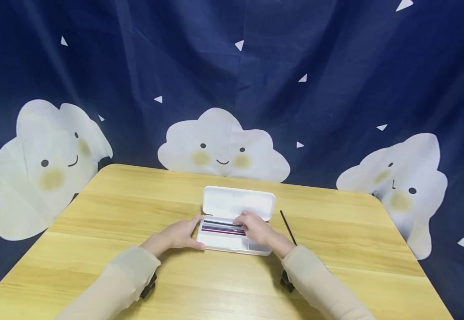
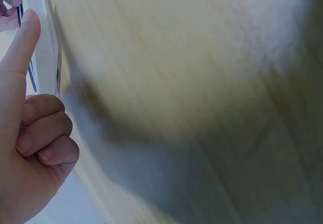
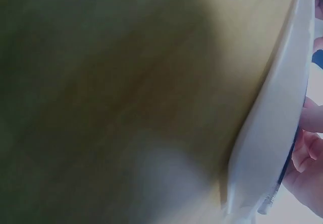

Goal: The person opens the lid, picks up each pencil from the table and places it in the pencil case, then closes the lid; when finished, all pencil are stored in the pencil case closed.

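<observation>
A white pencil case (image 1: 226, 242) lies on the table with its lid (image 1: 238, 202) raised at the back. Several dark and reddish pencils (image 1: 220, 230) lie lengthwise inside. My left hand (image 1: 180, 234) grips the case's left end, with thumb and fingers spread across its corners. In the left wrist view one digit reaches along the case wall (image 2: 46, 57) while other fingers are curled. Over the right part of the case, my right hand (image 1: 258, 229) pinches a dark pencil (image 3: 268, 201), whose silvery end shows in the right wrist view. The fingers cover part of that pencil.
One black pencil (image 1: 288, 227) lies on the wooden table (image 1: 356, 258), right of the case and partly behind the right forearm. A dark blue curtain (image 1: 200, 58) with smiling clouds hangs behind the far table edge. Black straps or devices show at both wrists.
</observation>
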A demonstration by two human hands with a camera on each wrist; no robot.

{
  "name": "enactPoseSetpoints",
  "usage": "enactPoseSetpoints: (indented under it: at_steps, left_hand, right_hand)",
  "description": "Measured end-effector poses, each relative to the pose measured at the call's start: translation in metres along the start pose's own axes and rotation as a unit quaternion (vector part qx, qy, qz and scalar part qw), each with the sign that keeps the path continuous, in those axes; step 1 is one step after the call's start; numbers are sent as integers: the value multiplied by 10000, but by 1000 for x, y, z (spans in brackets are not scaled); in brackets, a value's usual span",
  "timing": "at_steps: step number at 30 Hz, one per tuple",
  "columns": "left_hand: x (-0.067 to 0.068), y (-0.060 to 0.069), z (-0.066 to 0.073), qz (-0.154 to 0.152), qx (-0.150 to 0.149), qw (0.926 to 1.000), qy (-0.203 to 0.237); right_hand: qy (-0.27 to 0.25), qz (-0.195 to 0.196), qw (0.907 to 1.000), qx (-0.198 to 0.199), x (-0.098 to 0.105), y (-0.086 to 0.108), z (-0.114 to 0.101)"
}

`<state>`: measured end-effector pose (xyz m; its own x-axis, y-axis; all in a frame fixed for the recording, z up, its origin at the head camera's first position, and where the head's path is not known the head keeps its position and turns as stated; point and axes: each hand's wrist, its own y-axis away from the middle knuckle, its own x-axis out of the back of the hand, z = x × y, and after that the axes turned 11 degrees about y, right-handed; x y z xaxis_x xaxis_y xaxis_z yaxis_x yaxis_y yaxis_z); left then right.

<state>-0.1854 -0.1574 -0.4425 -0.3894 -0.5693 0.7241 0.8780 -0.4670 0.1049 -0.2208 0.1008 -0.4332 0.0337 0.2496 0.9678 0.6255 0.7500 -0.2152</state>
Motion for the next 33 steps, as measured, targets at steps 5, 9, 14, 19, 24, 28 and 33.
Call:
enactPoseSetpoints:
  at_steps: [5, 9, 14, 19, 24, 28, 33]
  left_hand:
    - [0, 0, 0, -24, -14, 10000, -12]
    - [0, 0, 0, -31, -25, 10000, -38]
    - [0, -1, 0, -14, -115, 9999, -89]
    - [-1, -1, -1, 14, -159, 9999, -51]
    - [-1, -1, -2, 19, -66, 10000, -26]
    - [0, 0, -1, 18, -12, 10000, -67]
    - [0, 1, 0, -3, 49, 10000, -78]
  right_hand:
    - [72, -49, 10000, 15, -2, 0, 2]
    - [130, -202, 9997, -90, -3, -2, 2]
    - [269, -264, 9992, -121, -4, -4, 0]
    - [245, -272, 9992, -150, -2, -3, -3]
    - [127, -110, 9998, -127, -1, 0, 0]
    - [-88, -109, 9998, -138, 0, 3, 3]
    - [-575, -286, 9974, -337, 0, 7, 5]
